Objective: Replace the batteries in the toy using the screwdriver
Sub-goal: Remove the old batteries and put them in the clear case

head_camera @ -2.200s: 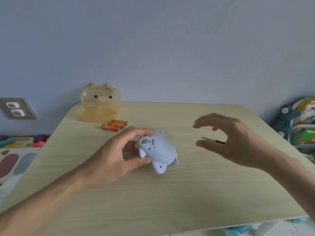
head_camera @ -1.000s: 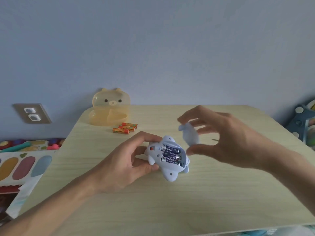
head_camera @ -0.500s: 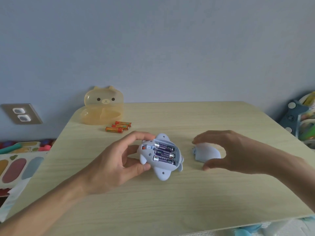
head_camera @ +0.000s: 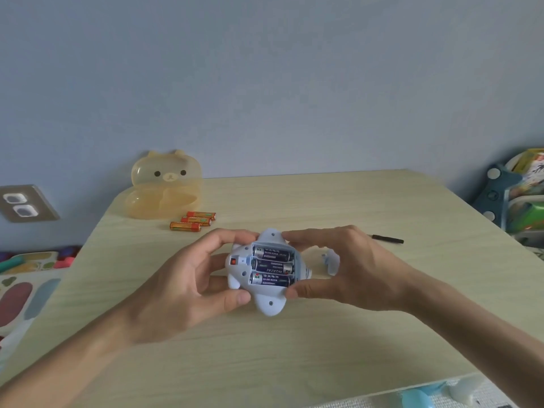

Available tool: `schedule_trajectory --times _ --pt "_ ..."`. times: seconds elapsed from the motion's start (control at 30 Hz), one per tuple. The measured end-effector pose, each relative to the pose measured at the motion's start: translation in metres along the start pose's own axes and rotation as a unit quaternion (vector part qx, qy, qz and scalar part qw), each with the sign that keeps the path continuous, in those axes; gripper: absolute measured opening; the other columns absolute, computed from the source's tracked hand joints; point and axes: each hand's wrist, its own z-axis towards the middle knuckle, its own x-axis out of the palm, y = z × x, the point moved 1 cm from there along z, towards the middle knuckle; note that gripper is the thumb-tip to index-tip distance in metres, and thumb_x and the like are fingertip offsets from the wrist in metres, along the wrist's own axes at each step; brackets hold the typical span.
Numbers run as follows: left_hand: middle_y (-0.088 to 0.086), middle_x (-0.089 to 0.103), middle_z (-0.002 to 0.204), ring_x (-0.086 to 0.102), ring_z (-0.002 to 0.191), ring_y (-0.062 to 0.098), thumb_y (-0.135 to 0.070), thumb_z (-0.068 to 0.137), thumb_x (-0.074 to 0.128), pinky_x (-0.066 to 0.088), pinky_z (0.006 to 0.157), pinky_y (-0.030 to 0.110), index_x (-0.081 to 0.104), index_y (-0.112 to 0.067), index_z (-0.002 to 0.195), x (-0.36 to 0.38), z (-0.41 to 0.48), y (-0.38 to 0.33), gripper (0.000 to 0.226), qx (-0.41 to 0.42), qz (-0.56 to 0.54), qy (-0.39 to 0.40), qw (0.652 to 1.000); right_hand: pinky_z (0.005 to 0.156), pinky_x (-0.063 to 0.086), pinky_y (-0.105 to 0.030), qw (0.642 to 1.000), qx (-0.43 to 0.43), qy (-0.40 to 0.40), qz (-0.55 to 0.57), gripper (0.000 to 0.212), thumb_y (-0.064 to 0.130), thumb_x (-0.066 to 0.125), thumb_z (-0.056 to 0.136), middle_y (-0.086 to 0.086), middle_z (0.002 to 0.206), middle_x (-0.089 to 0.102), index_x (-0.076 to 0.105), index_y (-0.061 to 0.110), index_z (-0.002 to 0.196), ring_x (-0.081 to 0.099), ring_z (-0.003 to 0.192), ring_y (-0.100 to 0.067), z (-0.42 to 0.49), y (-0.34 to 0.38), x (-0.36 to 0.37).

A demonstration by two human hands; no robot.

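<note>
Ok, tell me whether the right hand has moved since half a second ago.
Yes. The right hand has left the battery cover lying on the table and come left onto the toy, which the left hand holds.

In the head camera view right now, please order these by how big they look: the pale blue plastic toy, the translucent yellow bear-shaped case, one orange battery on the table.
1. Translucent yellow bear-shaped case, although it lies farther away.
2. Pale blue plastic toy, partly covered by the left hand and right hand.
3. Orange battery.

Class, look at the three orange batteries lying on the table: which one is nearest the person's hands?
The front orange battery, the one lying furthest left of the three. The other two lie behind it, closer to the yellow bear box.
</note>
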Motion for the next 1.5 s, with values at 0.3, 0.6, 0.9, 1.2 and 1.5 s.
schedule_trajectory --times 0.3,0.6,0.9,1.2,1.5 --pt "-0.025 0.069 0.132 0.064 0.127 0.002 -0.047 0.070 0.093 0.050 0.107 0.028 0.059 -0.049 0.123 -0.005 0.003 -0.013 0.063 0.014 0.276 -0.063 0.959 0.084 0.051 -0.006 0.999 -0.006 -0.027 0.032 0.074 0.054 0.087 0.074 0.024 0.128 0.071 0.060 0.037 0.141 0.069 0.106 0.008 -0.006 -0.002 0.009" --pt "-0.020 0.023 0.141 0.051 0.121 0.001 -0.067 0.085 0.071 0.060 0.086 0.033 0.042 -0.059 0.132 0.010 0.018 -0.038 0.057 0.080 0.502 0.048 0.860 0.080 0.064 -0.030 0.993 0.014 -0.031 0.116 0.050 0.032 0.084 0.086 0.018 0.119 0.073 0.068 0.034 0.134 0.076 0.089 -0.009 0.001 -0.001 0.009" --pt "-0.023 0.032 0.125 0.063 0.085 0.012 -0.067 0.080 0.072 0.055 0.071 0.034 0.054 -0.046 0.113 0.017 0.032 -0.040 0.043 0.101 0.515 0.057 0.849 0.058 0.045 -0.009 0.993 0.030 -0.029 0.106 0.029 0.024 0.079 0.089 0.019 0.094 0.074 0.077 0.035 0.115 0.065 0.061 -0.003 -0.001 0.010 0.011" --pt "-0.014 0.035 0.116 0.054 0.066 0.004 -0.060 0.075 0.077 0.044 0.054 0.021 0.046 -0.032 0.106 0.018 0.036 -0.035 0.052 0.154 0.476 0.051 0.864 0.056 0.055 -0.029 0.989 0.050 -0.025 0.136 0.024 0.026 0.080 0.088 0.013 0.098 0.077 0.079 0.033 0.111 0.069 0.059 -0.016 -0.002 0.017 0.011" --pt "-0.009 0.070 0.103 0.070 0.092 0.017 -0.032 0.093 0.066 0.056 0.081 0.035 0.045 -0.039 0.094 0.006 0.039 -0.029 0.022 0.192 0.361 -0.050 0.911 0.051 0.047 -0.019 0.982 0.104 -0.039 0.152 0.034 0.040 0.080 0.084 -0.002 0.068 0.078 0.076 0.036 0.118 0.065 0.053 -0.022 -0.003 0.025 0.010"
